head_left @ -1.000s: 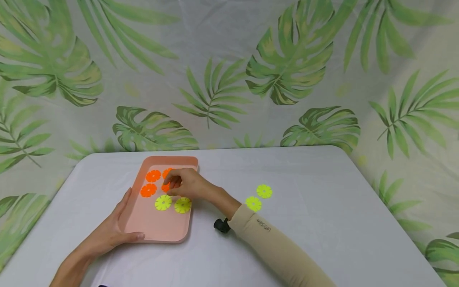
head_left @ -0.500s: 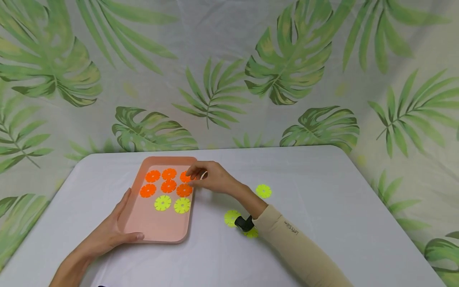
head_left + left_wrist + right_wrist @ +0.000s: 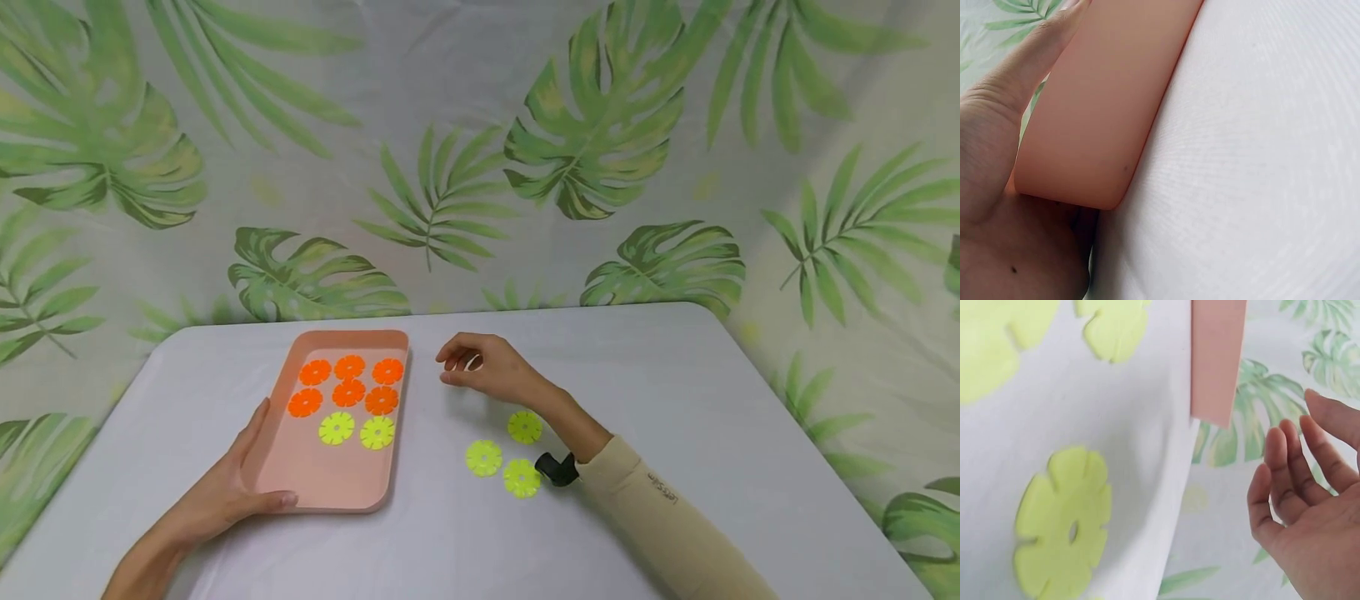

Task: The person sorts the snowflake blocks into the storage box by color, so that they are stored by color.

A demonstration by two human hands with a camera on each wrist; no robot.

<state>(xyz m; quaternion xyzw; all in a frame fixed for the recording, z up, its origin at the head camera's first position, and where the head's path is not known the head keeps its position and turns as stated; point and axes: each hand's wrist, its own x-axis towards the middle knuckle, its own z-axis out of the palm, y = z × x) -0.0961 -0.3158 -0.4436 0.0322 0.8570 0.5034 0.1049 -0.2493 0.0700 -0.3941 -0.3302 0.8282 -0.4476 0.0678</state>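
The head view shows a shallow pink tray [image 3: 322,475] lying on a white table [image 3: 720,417], left of the middle and with its long sides running away from the person. Six orange discs [image 3: 311,404] lie flat in the far half of the tray in two rows of three, the middle pair nearly or just touching. Nearer the person, two yellow-green discs [image 3: 331,429] lie side by side in the same tray. The left hand [image 3: 221,492] grips the tray's near left corner, with the thumb over the near rim and the fingers along the left side; the left wrist view shows the outer wall of that corner against the palm. The right hand [image 3: 491,364] is raised above the table to the right of the tray, apart from it, its fingers loosely bent and holding nothing, with a gap between thumb and fingertips. Below the right forearm and hand, three loose yellow-green discs [image 3: 477,459] lie near one another on the table, each notched round its edge. A black device [image 3: 553,470] sits at the right wrist, beside the end of a beige sleeve [image 3: 660,517]. Behind the table hangs a pale cloth [image 3: 442,75] printed with green leaves.
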